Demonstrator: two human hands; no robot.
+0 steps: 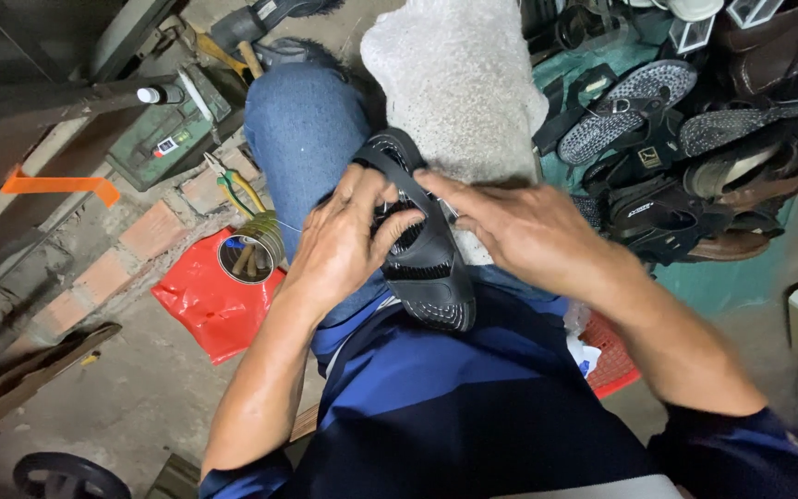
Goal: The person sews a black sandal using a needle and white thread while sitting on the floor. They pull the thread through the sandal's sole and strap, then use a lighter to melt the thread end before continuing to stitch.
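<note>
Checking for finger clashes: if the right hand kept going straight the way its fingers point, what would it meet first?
Probably the black sandal's strap, which the right hand already touches; just beyond are the left hand's fingers. Depth is unclear.

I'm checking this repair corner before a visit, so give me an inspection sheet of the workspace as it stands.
Surface: work is done on the person's lap; a grey-white cloth lies over the right knee, with a concrete floor below.
Job's things: a black sandal rests on the lap; a thin thread shows near it.
Clutter: red plastic bag, open tin, yellow-handled pliers, hammer, red basket.
Hands: left hand grips the sandal's strap side; right hand pinches at the strap.
Cables: nothing seen.
Surroundings: pile of dark shoes and sandals at right, bricks and a green box at left.
</note>
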